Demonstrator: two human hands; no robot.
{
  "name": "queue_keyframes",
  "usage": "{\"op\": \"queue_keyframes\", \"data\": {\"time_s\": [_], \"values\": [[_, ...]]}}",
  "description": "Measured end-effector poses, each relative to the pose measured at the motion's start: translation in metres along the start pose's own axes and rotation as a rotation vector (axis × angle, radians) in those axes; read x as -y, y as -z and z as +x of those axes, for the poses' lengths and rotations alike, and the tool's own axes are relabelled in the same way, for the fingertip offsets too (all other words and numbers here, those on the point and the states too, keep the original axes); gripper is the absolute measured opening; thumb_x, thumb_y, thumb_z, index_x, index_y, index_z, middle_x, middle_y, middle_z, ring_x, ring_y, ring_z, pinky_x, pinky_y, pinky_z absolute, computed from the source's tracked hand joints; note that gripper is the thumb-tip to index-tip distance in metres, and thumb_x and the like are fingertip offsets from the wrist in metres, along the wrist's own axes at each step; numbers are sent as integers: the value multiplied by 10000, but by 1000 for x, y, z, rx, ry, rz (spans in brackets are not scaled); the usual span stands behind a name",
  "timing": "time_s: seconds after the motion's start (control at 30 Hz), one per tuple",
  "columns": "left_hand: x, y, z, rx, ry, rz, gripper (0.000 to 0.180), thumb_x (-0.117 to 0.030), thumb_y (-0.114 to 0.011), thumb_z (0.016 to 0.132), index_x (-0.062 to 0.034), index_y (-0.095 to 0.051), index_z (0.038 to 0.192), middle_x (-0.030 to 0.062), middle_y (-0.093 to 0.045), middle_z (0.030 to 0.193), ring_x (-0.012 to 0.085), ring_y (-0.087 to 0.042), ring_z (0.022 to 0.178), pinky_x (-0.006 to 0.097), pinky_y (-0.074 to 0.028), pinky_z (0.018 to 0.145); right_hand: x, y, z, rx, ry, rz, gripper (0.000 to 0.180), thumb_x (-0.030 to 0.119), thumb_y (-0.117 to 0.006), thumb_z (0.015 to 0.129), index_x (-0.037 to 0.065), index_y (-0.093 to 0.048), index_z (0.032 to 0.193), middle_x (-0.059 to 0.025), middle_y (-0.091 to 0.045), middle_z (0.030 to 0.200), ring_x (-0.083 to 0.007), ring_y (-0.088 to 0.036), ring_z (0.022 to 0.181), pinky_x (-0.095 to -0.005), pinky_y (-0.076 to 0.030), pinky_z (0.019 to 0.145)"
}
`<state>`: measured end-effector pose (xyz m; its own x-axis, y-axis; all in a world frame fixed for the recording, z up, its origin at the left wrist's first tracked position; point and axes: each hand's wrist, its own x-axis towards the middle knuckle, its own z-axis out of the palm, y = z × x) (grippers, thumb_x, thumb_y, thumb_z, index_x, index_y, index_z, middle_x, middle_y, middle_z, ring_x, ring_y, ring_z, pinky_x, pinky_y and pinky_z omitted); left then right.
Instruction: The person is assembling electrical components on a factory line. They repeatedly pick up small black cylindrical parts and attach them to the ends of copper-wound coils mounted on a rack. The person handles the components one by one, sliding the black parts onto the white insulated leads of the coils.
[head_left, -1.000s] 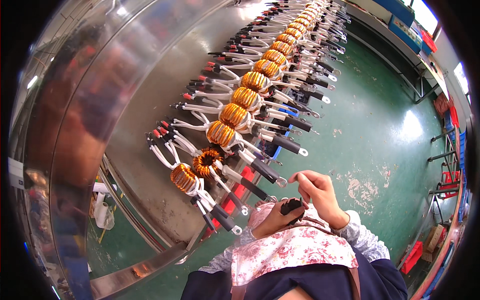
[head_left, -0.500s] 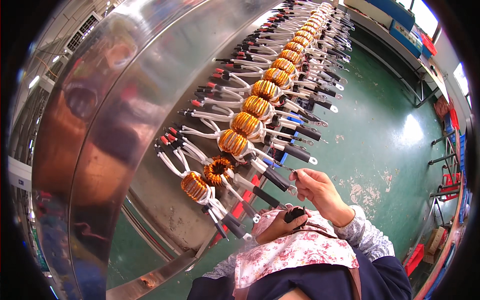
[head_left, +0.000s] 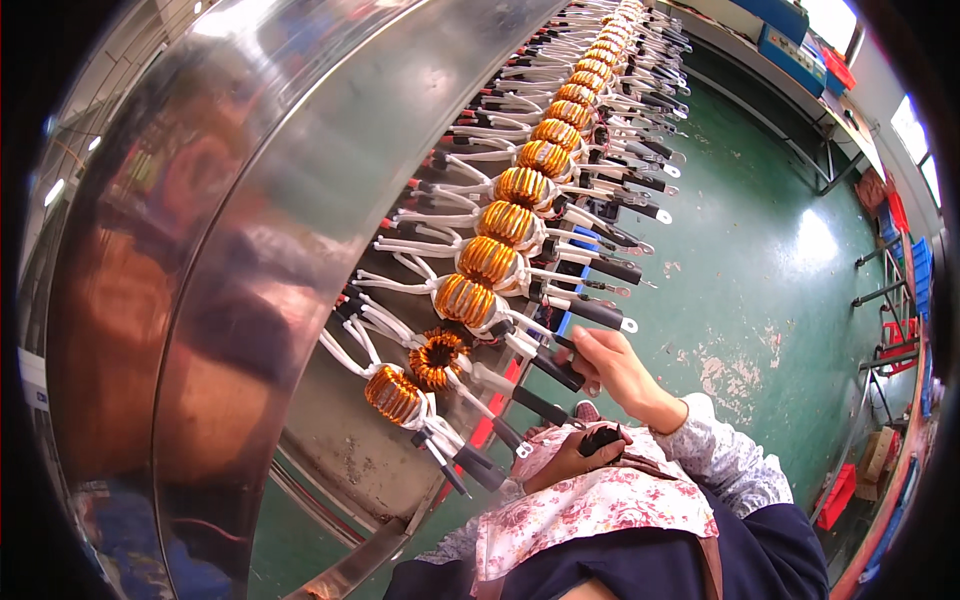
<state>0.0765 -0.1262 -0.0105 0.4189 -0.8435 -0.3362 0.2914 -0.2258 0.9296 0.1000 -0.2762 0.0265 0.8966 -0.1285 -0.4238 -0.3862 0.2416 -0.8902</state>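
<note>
My right hand (head_left: 622, 374) is closed, thumb and fingers pinching the black-sleeved end of a white lead (head_left: 530, 323). That lead comes from a copper-wound ring coil (head_left: 465, 300) in the row on the bench. Close to my body, my left hand (head_left: 568, 464) is curled around a bunch of short black sleeves (head_left: 601, 438). Nearer me, one ring coil (head_left: 438, 358) shows its open centre, and another coil (head_left: 393, 394) sits at the row's end. Their white leads carry black sleeves and metal ring terminals (head_left: 523, 450). The tip of the pinched lead is hidden by my fingers.
A shiny curved metal surface (head_left: 240, 290) rises on the left beside the row. Leads overhang the bench edge on the right. Beyond lie the green floor (head_left: 740, 250), a worktable (head_left: 760, 50) with blue equipment at the back, and racks with red bins (head_left: 837, 495) at the right.
My right hand has moved slightly down and left, from the lead's metal tip onto its black-sleeved part. My left hand still holds the black sleeves. The whole view has shifted a little.
</note>
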Motion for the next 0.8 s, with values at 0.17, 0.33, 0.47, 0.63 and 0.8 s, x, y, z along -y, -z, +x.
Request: {"op": "queue_keyframes", "data": {"time_s": [0.17, 0.33, 0.47, 0.63, 0.8], "values": [[19, -3, -1, -13, 161, -217, 306, -354, -625, 885, -123, -644, 1084, 2, -626, 879, 129, -562, 853, 282, -429, 803, 10, 7, -2, 99, -120, 105, 347, 322, -434, 980, 90, -512, 735, 60, -402, 613, -45, -321, 543, -214, -266, 496], [22, -4, 6, -112, 92, -128, 297, -335, -666, 858, -70, -610, 981, -8, -581, 879, 109, -523, 857, 278, -421, 780, 8, 15, 10, 222, -191, 209, 286, 282, -431, 980, 99, -512, 776, 52, -433, 651, -44, -345, 569, -210, -275, 504], [20, -15, 15, -169, 14, -225, 352, -330, -683, 849, -42, -562, 1011, -2, -562, 910, 98, -520, 868, 265, -424, 772, 2, 24, 21, 326, -227, 252, 272, 287, -434, 984, 91, -524, 817, 27, -514, 731, -51, -426, 619, -208, -337, 528], [27, -22, 25, -179, 12, -325, 306, -279, -641, 884, -22, -587, 1040, 10, -592, 906, 90, -530, 845, 254, -435, 734, 4, 36, 9, 311, -196, 227, 340, 345, -444, 983, 42, -583, 918, -30, -607, 836, -88, -527, 695, -227, -420, 625], [32, -26, 33, -230, -23, -302, 243, -233, -584, 910, -19, -603, 1023, 11, -613, 876, 84, -528, 796, 261, -431, 694, -5, 51, -1, 371, -32, 25, 412, 369, -444, 982, 4, -633, 962, -41, -614, 826, -99, -532, 726, -237, -425, 693]]}}
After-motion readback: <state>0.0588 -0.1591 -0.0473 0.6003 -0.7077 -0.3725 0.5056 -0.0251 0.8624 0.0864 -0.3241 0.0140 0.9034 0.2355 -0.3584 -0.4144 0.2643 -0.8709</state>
